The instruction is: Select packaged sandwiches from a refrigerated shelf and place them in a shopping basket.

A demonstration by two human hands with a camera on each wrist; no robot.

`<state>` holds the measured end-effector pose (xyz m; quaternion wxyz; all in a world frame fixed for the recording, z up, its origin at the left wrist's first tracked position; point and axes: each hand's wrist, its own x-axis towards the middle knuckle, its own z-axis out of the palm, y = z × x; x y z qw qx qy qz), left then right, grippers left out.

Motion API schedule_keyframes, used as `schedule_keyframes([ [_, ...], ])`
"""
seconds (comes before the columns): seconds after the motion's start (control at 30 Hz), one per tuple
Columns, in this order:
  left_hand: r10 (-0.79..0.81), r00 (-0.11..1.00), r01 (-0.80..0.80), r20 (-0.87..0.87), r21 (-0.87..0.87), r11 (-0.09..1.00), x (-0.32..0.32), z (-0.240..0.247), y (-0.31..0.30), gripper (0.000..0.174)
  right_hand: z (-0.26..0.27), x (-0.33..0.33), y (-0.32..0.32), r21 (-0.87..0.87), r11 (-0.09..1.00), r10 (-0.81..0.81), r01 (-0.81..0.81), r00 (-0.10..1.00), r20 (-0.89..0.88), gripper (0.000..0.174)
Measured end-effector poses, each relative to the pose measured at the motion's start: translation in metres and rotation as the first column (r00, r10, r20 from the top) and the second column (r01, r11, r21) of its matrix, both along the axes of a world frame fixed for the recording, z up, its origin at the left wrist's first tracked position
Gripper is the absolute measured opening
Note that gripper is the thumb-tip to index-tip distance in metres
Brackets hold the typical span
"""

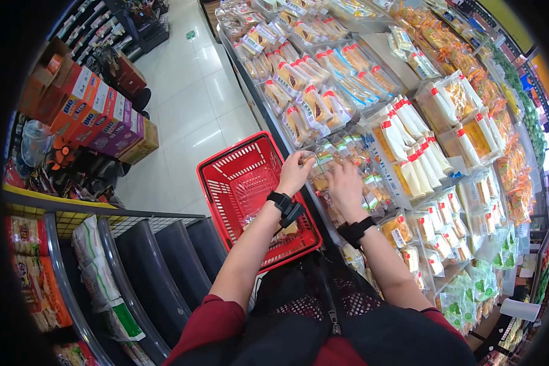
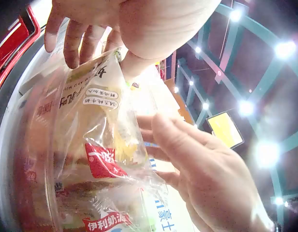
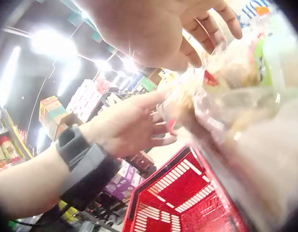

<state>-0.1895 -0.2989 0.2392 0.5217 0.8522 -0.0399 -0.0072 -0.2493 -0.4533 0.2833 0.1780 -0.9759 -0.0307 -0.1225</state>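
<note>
- Clear plastic wraps the packet point(image 2: 93, 145), which has a red label and pale bread inside. It is held over the near left edge of the display shelf point(image 1: 381, 52), just beside the far right corner of the red basket point(image 1: 232, 146).
- The left grip point(image 1: 294, 174) is closed on the packet's top edge, with fingers and thumb pinching the film.
- The right grip point(image 1: 346, 186) closes on the packet's other side, thumb on one face and fingers curled behind it.
- The basket is red plastic mesh and stands against the shelf's left edge. The left forearm crosses its near right corner, where something pale lies inside; what it is cannot be told.
- The shelf's compartments are packed with rows of clear bread packets point(image 1: 314, 104), most with red and white labels. Yellow-orange bags fill the far right compartments.
- Orange and purple cartons point(image 1: 97, 113) are stacked on the tiled floor point(image 1: 189, 91), well to the left of the basket.
</note>
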Motion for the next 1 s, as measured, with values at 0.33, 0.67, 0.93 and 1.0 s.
schedule_keyframes([
  [0.33, 0.048, 0.999, -0.048, -0.023, 0.003, 0.999, 0.004, -0.012, -0.006, 0.035, -0.006, 0.004, -0.029, 0.077, 0.994, 0.088, -0.074, 0.977, -0.196, 0.021],
  [0.67, 0.105, 0.994, -0.1, -0.029, 0.144, 0.985, 0.013, -0.013, -0.01, 0.039, -0.015, 0.013, -0.025, 0.072, 0.994, 0.083, -0.086, 0.996, 0.035, 0.017],
  [0.93, 0.088, 0.996, -0.092, 0.033, 0.175, 0.98, 0.002, -0.013, -0.011, 0.04, -0.015, 0.011, -0.021, -0.03, 0.993, 0.117, -0.117, 0.993, 0.002, 0.018],
  [1.0, 0.08, 0.996, -0.086, 0.041, 0.183, 0.979, -0.002, -0.014, -0.011, 0.04, -0.014, 0.006, -0.021, -0.026, 0.993, 0.112, -0.113, 0.993, -0.036, 0.018],
])
